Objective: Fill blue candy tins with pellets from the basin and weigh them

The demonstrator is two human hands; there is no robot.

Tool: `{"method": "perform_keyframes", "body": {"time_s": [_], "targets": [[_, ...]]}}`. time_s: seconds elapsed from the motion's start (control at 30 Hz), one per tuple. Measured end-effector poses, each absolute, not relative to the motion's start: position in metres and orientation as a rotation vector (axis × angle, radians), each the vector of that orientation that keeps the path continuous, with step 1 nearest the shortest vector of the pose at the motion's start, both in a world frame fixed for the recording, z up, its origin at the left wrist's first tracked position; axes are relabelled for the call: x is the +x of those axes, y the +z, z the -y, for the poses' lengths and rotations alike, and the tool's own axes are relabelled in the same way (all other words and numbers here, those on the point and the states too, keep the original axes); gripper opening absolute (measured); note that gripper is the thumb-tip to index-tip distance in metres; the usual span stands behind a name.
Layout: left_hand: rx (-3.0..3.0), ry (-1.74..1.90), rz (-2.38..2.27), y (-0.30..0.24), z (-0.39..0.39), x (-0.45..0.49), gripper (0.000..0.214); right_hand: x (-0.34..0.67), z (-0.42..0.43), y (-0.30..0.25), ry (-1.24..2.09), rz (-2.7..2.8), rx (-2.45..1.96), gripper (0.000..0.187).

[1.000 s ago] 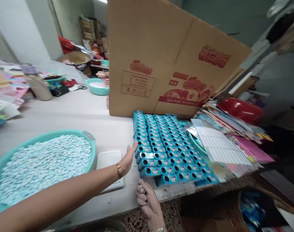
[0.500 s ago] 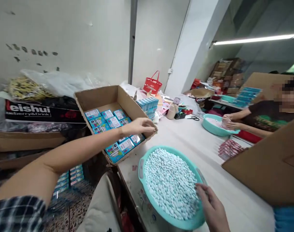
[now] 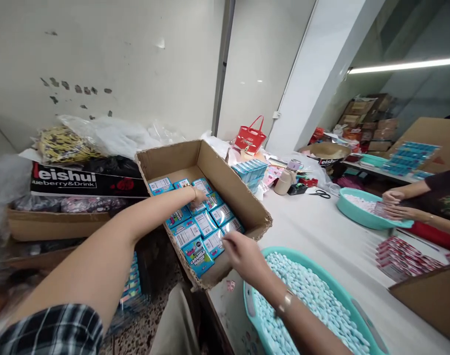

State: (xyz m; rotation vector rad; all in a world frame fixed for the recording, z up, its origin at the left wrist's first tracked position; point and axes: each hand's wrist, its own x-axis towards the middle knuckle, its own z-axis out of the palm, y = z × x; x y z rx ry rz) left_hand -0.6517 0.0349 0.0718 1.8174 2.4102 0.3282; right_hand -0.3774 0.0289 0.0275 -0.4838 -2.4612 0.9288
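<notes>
A cardboard carton [image 3: 261, 217] stands at the table's edge, with several small blue candy boxes [image 3: 198, 257] laid in rows inside it. My left hand [image 3: 199, 197] reaches down into the carton onto the boxes in the back rows; its fingers are small and partly hidden, so their grip does not show. Over the carton's near right corner is my right hand [image 3: 243, 254], fingers curled together beside the front candy boxes. Whatever it may hold is hidden. Below my right forearm sits a turquoise basin [image 3: 249, 301] full of pale blue candies [image 3: 313, 296].
Across the white table [image 3: 294, 222], a co-worker's hands [image 3: 395, 204] work over another turquoise basin [image 3: 365, 217]. Red-and-white packets [image 3: 404, 259] lie in front. Behind the carton are stacked blue boxes [image 3: 250, 173], a red bag [image 3: 250, 138], a bottle [image 3: 283, 181] and scissors [image 3: 322, 194].
My right hand has left the candy basin and moved left to the carton. My left hand has gone from the carton's right rim back and down among the boxes. The view has swung left.
</notes>
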Motion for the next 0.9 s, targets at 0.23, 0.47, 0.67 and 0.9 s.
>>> {"method": "perform_keyframes", "body": {"time_s": [0.23, 0.47, 0.67, 0.9], "targets": [[1.852, -0.109, -2.303, 0.072, -0.031, -0.676, 0.024, -0.516, -0.008, -0.007, 0.564, 3.006, -0.784, 0.065], [2.114, 0.165, -2.288, 0.100, 0.035, -0.695, 0.033, -0.514, -0.002, -0.012, 0.701, 2.779, -0.934, 0.053], [2.222, 1.251, -2.175, 0.146, 0.108, -0.653, 0.031, -0.455, -0.004, 0.023, 0.642, 2.319, -0.403, 0.054], [1.302, 1.765, -1.669, 0.112, 0.184, -0.530, 0.039, -0.300, -0.008, 0.039, 0.683, 1.568, -0.258, 0.044]]}}
